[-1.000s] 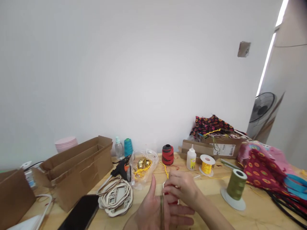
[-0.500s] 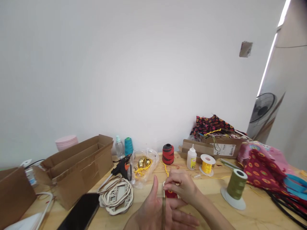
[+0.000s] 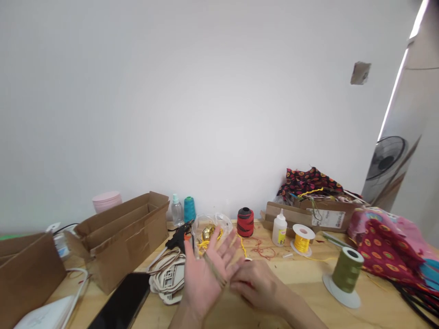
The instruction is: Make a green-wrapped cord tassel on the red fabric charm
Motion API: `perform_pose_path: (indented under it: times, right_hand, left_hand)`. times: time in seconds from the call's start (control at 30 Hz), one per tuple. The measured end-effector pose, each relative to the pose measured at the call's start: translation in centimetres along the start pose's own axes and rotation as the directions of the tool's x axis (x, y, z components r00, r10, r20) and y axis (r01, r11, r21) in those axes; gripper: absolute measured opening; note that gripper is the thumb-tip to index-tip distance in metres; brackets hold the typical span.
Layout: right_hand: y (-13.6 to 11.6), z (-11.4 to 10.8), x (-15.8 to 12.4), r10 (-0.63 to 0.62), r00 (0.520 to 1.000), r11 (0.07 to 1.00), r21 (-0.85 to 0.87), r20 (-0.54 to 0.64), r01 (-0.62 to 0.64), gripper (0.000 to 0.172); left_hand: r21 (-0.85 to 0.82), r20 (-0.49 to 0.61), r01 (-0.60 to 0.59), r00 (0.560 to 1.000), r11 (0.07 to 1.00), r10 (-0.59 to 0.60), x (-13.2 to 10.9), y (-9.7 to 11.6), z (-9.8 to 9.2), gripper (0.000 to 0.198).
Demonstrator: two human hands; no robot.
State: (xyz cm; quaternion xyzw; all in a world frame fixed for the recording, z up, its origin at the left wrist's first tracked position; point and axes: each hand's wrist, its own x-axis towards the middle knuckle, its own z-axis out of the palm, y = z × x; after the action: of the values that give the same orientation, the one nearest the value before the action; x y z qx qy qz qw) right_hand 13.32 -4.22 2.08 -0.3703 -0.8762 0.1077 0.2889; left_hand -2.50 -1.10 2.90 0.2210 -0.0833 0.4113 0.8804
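Left hand (image 3: 202, 279) open, palm up, fingers spread; olive thread (image 3: 214, 270) lies across palm. Right hand (image 3: 259, 281) curled at its little-finger side, can't tell if gripping thread. Wooden cutouts (image 3: 168, 278), phone (image 3: 120, 300) to left; olive spool (image 3: 348, 270) right; red-black spool (image 3: 245, 223) beyond.

One left hand (image 3: 203, 279) and one right hand (image 3: 257, 284), lower centre, with one olive thread bundle (image 3: 214, 270). Four spools (image 3: 190, 210) (image 3: 245, 225) (image 3: 302, 245) (image 3: 346, 270): teal, red-and-black, yellow, olive. Two bottles (image 3: 177, 212) (image 3: 279, 230): one clear, one white. Lower left: two cardboard boxes (image 3: 29, 276) (image 3: 133, 244), one phone (image 3: 121, 299), one glue gun (image 3: 177, 239). The overlapping wooden cutouts (image 3: 161, 279) cannot be counted.
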Motion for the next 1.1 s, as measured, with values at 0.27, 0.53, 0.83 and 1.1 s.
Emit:
perform_pose_path:
  times: [0.27,0.53,0.83,1.1]
  right_hand:
    - [-1.6,-0.5,-0.1,-0.172,0.985,0.957,-0.240,-0.024,0.162,0.019]
    - [-0.6,-1.5,0.1,-0.189,0.959,0.958,-0.252,-0.211,0.134,0.031]
    - [0.3,-2.5,0.1,-0.044,0.966,0.992,-0.125,-0.256,0.012,0.023]
    - [0.9,-2.8,0.0,0.210,0.969,0.967,0.173,-0.128,-0.187,0.011]
  left_hand:
    - [-0.004,-0.245,-0.058,0.968,0.998,0.055,0.6,0.7,-2.0,0.079]
    - [0.001,-0.189,0.284,0.942,0.959,-0.279,0.2,-3.7,0.3,0.066]
    - [0.148,-0.224,0.505,0.854,0.850,-0.469,-0.1,-4.5,1.7,0.089]
    - [0.207,-0.179,0.656,0.755,0.726,-0.631,-0.7,-4.0,1.9,0.103]
